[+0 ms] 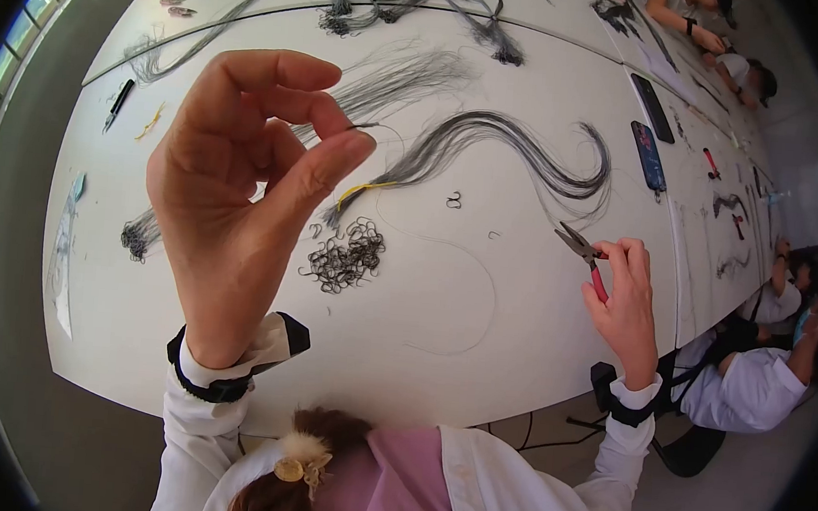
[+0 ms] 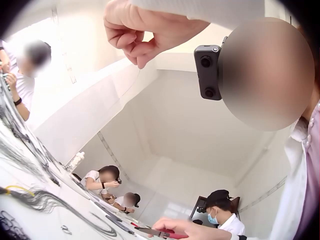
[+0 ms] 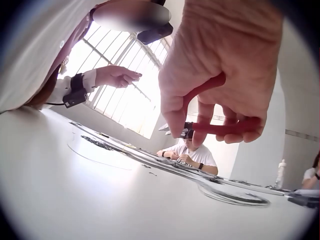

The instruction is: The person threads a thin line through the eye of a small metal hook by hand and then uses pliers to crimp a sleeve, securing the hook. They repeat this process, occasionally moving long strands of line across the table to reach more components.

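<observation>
My left hand is raised over the table and pinches a small dark fish hook between thumb and fingertips. A thin clear line curves away from the pinch, and a long loop of it lies on the white tabletop. Lower down at the right, my right hand grips red-handled pliers, their jaws spread and pointing left. Between the hands lie a pile of dark hooks, a few loose hooks and a grey strand bundle bound with a yellow tie.
Two phones lie at the right near a table seam. More strand bundles spread across the far side. A black pen and a clear plastic packet lie at the left. Other people sit along the right side.
</observation>
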`<state>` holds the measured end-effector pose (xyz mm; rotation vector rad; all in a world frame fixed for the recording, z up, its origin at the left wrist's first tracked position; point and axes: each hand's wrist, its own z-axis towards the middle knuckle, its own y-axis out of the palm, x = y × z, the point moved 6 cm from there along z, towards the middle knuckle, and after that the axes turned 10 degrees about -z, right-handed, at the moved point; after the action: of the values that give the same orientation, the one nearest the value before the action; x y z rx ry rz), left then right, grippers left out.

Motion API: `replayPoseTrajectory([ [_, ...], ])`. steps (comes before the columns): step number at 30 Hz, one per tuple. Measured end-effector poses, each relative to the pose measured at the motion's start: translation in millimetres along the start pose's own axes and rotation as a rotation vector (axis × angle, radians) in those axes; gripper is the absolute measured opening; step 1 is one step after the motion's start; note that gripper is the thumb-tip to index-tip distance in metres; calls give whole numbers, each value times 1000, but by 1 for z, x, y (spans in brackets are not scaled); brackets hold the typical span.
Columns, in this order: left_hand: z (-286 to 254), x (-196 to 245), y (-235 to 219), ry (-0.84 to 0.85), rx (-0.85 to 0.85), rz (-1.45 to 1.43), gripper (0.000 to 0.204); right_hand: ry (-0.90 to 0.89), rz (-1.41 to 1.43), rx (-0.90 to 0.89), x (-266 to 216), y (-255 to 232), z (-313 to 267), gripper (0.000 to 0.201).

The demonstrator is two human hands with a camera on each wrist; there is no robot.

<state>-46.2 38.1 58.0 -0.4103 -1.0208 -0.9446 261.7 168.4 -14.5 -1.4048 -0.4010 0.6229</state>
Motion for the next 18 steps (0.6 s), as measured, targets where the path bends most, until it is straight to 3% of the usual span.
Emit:
replayPoseTrajectory([
  [5, -10, -1, 23, -150, -165, 90, 40, -14, -105, -147, -3, 33, -1, 46],
  [11, -15, -6, 34, -231, -246, 103, 41, -17, -154, -162, -13, 43, -9, 49],
  [15, -16, -8, 37, -300, -287, 50, 41, -39, -171, -171, -26, 37, -7, 50],
  [18, -17, -11, 39, -357, -298, -1, 42, -115, -42, -50, -48, 6, 9, 48],
])
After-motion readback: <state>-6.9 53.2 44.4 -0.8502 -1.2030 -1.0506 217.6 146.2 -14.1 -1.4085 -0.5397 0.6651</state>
